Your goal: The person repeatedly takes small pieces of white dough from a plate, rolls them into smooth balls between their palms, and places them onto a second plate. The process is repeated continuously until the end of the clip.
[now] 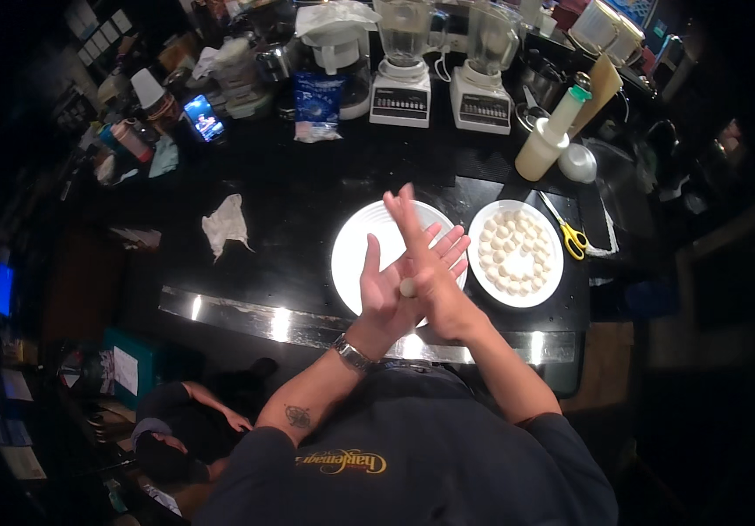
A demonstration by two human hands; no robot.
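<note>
My left hand (384, 279) is turned palm up over a large white plate (352, 237), its fingers spread. A small off-white ball (407, 287), apparently dough, rests on that palm. My right hand (440, 289) lies crosswise over the left with its fingers straight, and the ball sits between the palms at its edge. The right fingertips are slightly blurred. To the right, a smaller white plate (527, 301) bears many similar balls (502, 245) laid in rings, with a bare patch near its middle.
Yellow-handled scissors (571, 240) lie right of the smaller plate. A crumpled white cloth (226, 225) is at left. Along the back stand two blenders (400, 98), a blue packet (317, 102), a lit phone (204, 118) and a squeeze bottle (540, 151). Another person (177, 430) is at lower left.
</note>
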